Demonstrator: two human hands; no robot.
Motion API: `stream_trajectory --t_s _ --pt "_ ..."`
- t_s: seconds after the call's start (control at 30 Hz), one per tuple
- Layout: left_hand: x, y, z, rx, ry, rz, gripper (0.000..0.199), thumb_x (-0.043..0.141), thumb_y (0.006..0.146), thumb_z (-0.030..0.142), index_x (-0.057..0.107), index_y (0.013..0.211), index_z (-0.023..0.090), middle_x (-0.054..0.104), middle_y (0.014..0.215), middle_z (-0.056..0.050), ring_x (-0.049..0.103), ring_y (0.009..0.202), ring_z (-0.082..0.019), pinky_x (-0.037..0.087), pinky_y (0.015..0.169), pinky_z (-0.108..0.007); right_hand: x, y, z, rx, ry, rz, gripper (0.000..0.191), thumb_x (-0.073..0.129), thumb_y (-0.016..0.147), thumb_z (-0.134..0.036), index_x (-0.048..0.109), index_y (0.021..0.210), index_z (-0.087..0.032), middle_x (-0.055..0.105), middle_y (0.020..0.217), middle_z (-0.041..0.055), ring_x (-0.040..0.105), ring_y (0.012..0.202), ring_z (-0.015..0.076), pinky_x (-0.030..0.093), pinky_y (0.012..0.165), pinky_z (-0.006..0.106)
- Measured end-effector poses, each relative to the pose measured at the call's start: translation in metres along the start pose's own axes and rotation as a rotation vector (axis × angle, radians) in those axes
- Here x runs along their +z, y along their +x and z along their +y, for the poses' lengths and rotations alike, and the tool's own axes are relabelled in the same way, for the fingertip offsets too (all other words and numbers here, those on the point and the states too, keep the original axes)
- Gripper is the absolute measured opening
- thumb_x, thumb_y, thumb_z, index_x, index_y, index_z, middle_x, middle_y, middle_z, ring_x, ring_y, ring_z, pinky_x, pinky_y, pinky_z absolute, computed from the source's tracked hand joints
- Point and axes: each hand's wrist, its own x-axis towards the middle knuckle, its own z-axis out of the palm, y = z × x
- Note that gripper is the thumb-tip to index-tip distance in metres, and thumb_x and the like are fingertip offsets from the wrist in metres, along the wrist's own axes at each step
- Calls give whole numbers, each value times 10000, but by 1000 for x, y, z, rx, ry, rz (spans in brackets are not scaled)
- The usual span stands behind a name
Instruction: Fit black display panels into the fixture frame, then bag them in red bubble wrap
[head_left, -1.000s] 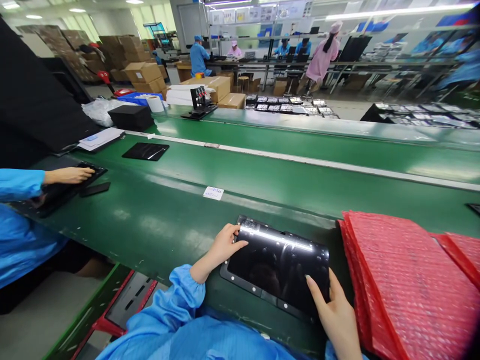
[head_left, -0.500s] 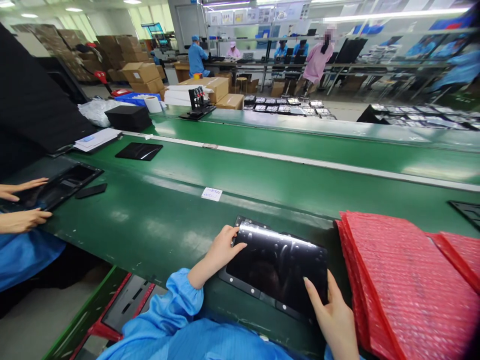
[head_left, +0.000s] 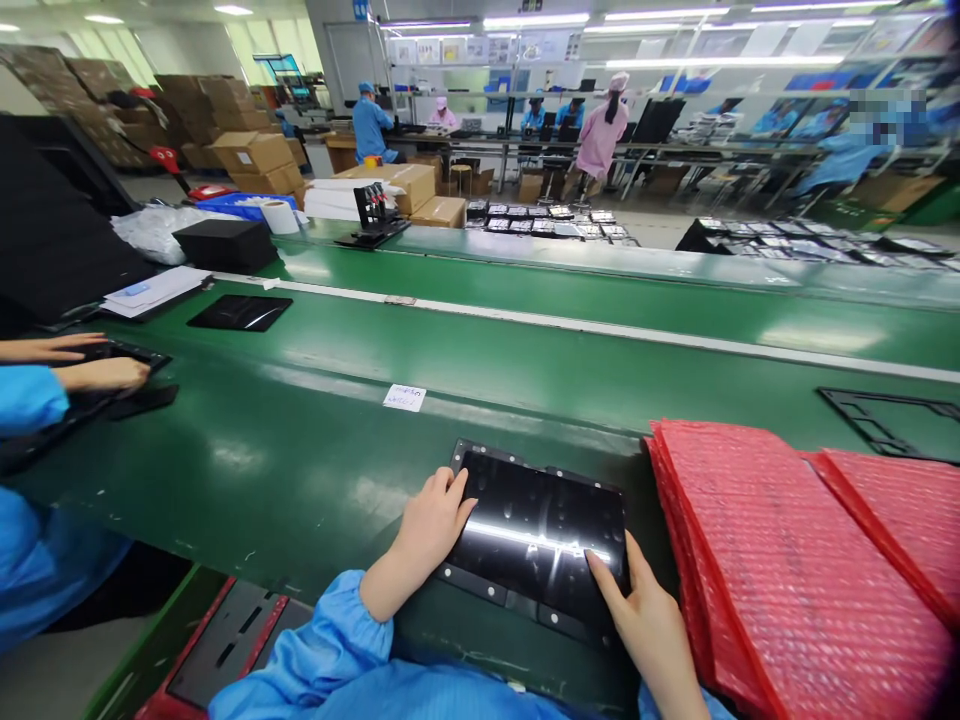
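Observation:
A glossy black screen panel (head_left: 540,515) lies over a black frame (head_left: 517,600) with pale round dots along its edges, on the green bench in front of me. My left hand (head_left: 431,530) grips the panel's left edge, thumb on the glass and fingers along the side. At the right edge, my right hand (head_left: 641,600) holds on with its thumb on the glass and its fingers at the side. Streaks and bubble-like marks show on the shiny surface. Whether the panel sits fully inside the frame, I cannot tell.
Red bubble-wrap bags (head_left: 787,550) are stacked right of my right hand. Behind them lies an open black frame (head_left: 892,415). A paper label (head_left: 405,398) and another black panel (head_left: 240,312) lie farther back. A co-worker's hands (head_left: 105,372) work on a black part at left.
The view has turned slightly right. The panel looks more squarely set over the frame, whose far edge now shows more. At left, the co-worker's near hand has moved forward over the part.

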Motion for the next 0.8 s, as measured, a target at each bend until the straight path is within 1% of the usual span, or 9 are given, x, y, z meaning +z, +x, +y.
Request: stream_trajectory --t_s 0.17,0.23,0.33,0.43,0.53,0.6,0.67,0.73,0.8 --pt "-5 4 3 11 51 -59 430 363 969 353 510 1311 138 584 1067 -117 605 943 -242 541 691 -315 -9 2 -6 -44 -300 -43 774 315 889 -653 371 1437 -108 580 474 5 631 462 271 452 453 331" --pt "-8 6 5 13 88 -88 428 358 969 326 520 1308 119 591 1061 -127 612 922 -253 542 641 -319 -11 6 -5 -110 -447 -16 746 312 899 -638 417 1410 -103 649 578 66 662 543 290 485 496 363" --pt "-11 8 6 17 134 -103 410 345 971 277 540 1299 128 610 1043 -125 618 895 -251 534 596 -308 -12 15 -1 -351 -487 81 629 438 879 -599 553 1303 -149 700 946 158 671 869 309 536 700 410" --pt "-10 9 2 50 155 -68 395 343 971 243 570 1278 140 635 1019 -116 613 914 -242 538 657 -307 -15 23 2 -537 -437 78 477 557 860 -504 601 1251 -235 593 1306 118 509 1211 326 466 933 468" --pt "-5 12 -6 122 188 -17 392 345 967 234 608 1244 147 662 1055 -126 602 955 -254 532 750 -345 -21 24 -2 -511 -411 17 485 587 855 -457 559 1290 -246 550 1383 80 447 1284 316 350 1042 554" --pt "0 12 -13 180 197 15 395 350 961 238 617 1244 165 640 1214 -131 567 1085 -283 504 866 -408 -27 22 -6 -458 -395 -25 541 598 844 -445 511 1334 -234 533 1401 85 439 1297 311 264 1084 603" --pt "6 11 -22 226 189 18 411 378 952 293 581 1295 194 533 1396 -107 457 1267 -322 404 1008 -518 -33 19 -9 -426 -382 -95 645 623 810 -471 454 1382 -225 473 1451 94 388 1342 319 208 1102 631" --pt "11 8 -30 261 160 -40 549 452 904 450 468 1397 210 389 1504 -98 327 1375 -354 290 1068 -610 -36 16 -11 -410 -385 -188 804 671 741 -534 395 1425 -212 375 1511 105 316 1388 336 183 1103 653" --pt "14 4 -36 277 112 -131 838 532 784 622 305 1480 213 268 1550 -114 251 1413 -369 240 1081 -635 -36 15 -11 -384 -406 -255 922 714 676 -565 358 1447 -205 300 1542 113 266 1411 349 176 1094 673"
